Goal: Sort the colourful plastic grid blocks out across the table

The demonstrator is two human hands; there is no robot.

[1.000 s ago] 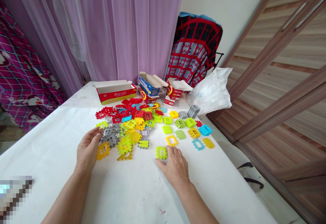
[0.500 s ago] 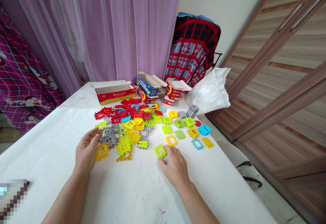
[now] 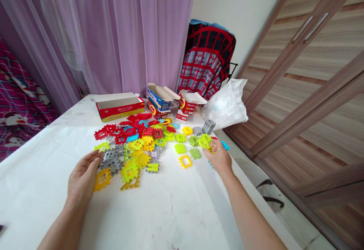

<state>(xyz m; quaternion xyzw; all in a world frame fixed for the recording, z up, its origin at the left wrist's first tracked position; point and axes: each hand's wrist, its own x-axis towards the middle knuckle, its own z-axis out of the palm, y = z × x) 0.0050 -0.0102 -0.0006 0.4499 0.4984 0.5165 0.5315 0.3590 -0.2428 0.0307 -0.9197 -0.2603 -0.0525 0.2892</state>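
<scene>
Right hand (image 3: 220,158) pinches green tile (image 3: 204,140) near table edge (image 3: 255,189), well apart from left hand (image 3: 81,178) (grip unclear).

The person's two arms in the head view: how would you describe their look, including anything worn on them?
The left hand and right hand are ungloved. The left forearm and right forearm narrow toward the wrists, with no sleeve, watch or bracelet showing. Any small ring would be hard to make out.
</scene>
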